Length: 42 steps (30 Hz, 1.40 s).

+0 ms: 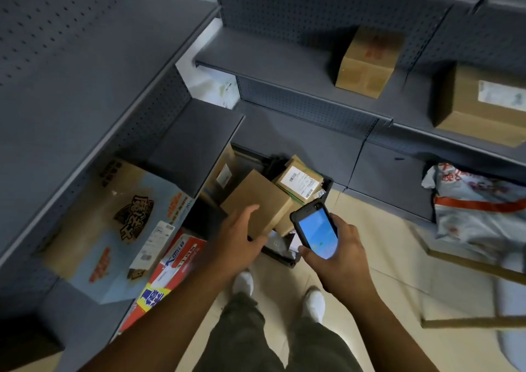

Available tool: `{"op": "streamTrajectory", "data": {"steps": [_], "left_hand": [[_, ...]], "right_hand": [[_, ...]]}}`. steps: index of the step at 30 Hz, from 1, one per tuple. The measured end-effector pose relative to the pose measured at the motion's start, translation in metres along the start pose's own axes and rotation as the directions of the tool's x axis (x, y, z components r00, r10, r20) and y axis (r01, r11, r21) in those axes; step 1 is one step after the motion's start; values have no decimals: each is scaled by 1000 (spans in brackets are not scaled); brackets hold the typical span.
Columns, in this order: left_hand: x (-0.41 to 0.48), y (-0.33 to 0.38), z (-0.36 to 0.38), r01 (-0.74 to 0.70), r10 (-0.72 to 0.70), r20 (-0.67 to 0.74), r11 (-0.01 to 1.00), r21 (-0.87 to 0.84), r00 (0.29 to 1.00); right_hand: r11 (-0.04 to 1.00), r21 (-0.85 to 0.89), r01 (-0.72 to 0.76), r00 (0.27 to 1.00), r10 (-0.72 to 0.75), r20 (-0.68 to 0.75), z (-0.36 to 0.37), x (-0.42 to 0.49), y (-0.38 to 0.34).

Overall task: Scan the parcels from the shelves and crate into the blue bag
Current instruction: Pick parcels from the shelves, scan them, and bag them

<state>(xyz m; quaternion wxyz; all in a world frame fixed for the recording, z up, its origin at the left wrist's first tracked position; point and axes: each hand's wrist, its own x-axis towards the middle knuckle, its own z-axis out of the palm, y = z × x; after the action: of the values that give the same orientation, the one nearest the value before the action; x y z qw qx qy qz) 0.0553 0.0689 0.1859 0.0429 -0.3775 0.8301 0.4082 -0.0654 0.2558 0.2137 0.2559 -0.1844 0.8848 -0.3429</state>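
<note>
Crate point(281, 257) of parcels on the floor, in the corner between grey shelves point(273, 67). Left hand point(239, 232), fingers spread and relaxed, is over the near edge of the plain brown box point(256, 198) lying topmost in the crate; contact cannot be told. Right hand point(341, 260) grips a handheld scanner point(317, 229), blue screen lit, just right of that box. Labelled box point(301, 180) lies farther in.

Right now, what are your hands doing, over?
Left hand open above the plain brown cardboard box in the black plastic crate. Right hand grips the black handheld scanner with blue screen. Nothing blocks the box.
</note>
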Motion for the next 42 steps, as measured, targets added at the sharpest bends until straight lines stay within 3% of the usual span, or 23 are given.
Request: {"op": "streamTrajectory", "data": {"steps": [7,14,17,20,30,42], "left_hand": [[96,-68,47,88,-96,35,980,177,995],[188,-144,128,73,-101,70,941,331,992],[221,-180,165,172,-214,117,940,293,970],[245,-215,193,217,-290,146,899,382,946],[280,-270,240,136,-233,152,871,473,960],[285,-277,241,135,-200,85,863,486,976]], "right_hand": [[996,-16,-88,993,86,-82,47,62,34],[996,-49,-76,997,75,-29,113,118,71],[995,-57,-81,996,80,-31,141,136,87],[991,-40,-125,991,123,-56,166,148,106],[955,-102,-277,957,284,55,221,154,168],[974,-71,-213,972,219,89,217,158,162]]}}
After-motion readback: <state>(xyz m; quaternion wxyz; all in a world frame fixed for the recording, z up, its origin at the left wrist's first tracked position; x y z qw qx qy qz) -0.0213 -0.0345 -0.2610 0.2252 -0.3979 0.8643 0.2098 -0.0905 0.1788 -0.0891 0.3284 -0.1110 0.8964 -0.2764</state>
